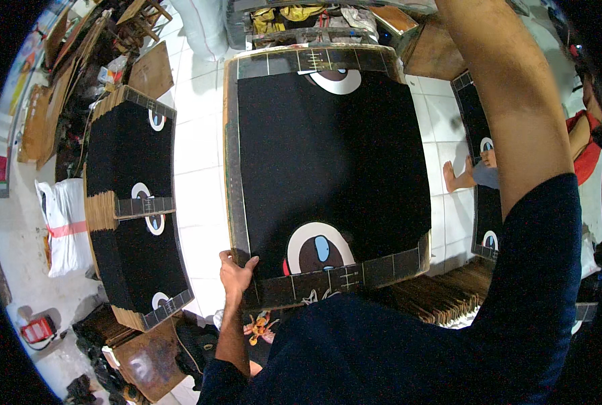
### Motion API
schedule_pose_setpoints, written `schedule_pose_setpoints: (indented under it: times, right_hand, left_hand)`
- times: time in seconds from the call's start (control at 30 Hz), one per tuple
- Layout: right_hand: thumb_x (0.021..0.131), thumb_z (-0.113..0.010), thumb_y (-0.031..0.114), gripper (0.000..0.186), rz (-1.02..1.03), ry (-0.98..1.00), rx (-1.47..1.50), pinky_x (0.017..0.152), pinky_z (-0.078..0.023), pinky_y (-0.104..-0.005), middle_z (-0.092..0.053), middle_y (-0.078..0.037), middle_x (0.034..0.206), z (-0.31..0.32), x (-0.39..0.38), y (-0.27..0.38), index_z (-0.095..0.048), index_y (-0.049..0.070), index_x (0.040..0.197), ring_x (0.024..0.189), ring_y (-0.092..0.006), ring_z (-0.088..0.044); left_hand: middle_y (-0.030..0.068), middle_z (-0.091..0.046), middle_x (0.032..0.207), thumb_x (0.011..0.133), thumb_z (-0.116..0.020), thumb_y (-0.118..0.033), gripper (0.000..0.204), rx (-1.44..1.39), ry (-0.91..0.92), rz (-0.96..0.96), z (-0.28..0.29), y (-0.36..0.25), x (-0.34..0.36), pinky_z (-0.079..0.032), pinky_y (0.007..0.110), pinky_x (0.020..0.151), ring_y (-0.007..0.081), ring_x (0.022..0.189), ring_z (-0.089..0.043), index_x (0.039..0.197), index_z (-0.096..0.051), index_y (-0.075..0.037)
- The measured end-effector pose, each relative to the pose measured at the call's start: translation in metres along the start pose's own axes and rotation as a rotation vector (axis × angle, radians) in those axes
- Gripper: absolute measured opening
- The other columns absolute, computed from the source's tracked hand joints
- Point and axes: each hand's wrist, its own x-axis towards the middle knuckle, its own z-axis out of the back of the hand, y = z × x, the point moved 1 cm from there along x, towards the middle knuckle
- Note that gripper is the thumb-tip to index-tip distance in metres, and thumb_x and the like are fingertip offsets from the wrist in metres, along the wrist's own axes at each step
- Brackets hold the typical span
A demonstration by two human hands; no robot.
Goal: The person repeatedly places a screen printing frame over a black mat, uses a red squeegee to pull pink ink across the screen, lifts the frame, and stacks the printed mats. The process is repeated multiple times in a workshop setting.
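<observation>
No readable text (white scrawl (312, 298) illegible on board (380, 272)).

White floor tiles (199, 145), brightly lit, run far to near. At the left are brown boards (50, 127), with a wooden stool (133, 11) far left and a cluttered rack (287, 36) at the far middle.

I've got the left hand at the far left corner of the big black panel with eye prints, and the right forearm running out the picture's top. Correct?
Not quite: the head view shows the left hand at the near left corner of the black panel. The rest stands.
</observation>
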Motion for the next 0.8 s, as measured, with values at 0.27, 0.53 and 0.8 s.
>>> schedule_pose_setpoints:
  times: [0.27,0.53,0.8]
  right_hand:
    - [0.086,-0.072,0.030,0.031,0.016,-0.004,-0.030,0.091,-0.055,-0.0493,-0.074,-0.020,0.110,0.006,-0.005,0.005,-0.074,0.015,0.113,0.106,-0.0402,-0.070]
    - [0.093,-0.067,0.023,0.031,-0.047,0.008,-0.008,0.090,-0.053,-0.0509,-0.073,-0.019,0.111,0.024,-0.069,0.011,-0.067,0.011,0.121,0.107,-0.0417,-0.068]
    - [0.090,-0.064,0.013,0.026,0.145,-0.078,0.076,0.089,-0.052,-0.0529,-0.070,-0.020,0.109,0.025,-0.083,0.006,-0.069,0.011,0.116,0.106,-0.0440,-0.065]
  left_hand:
    - [0.0265,-0.063,0.115,0.072,-0.091,-0.049,0.082,0.111,0.078,0.046,-0.026,0.017,0.023,-0.053,0.047,0.090,0.0404,0.107,-0.065,0.119,-0.053,0.006]
    - [0.0269,-0.060,0.131,0.074,-0.087,-0.057,0.094,0.193,-0.039,-0.134,-0.006,-0.029,0.061,-0.049,0.054,0.102,0.0424,0.124,-0.058,0.136,-0.054,0.005]
    - [0.0207,-0.041,0.160,0.087,-0.072,-0.060,0.089,0.115,-0.447,-0.722,-0.021,-0.296,0.204,-0.030,0.060,0.116,0.0398,0.148,-0.035,0.155,-0.044,-0.010]
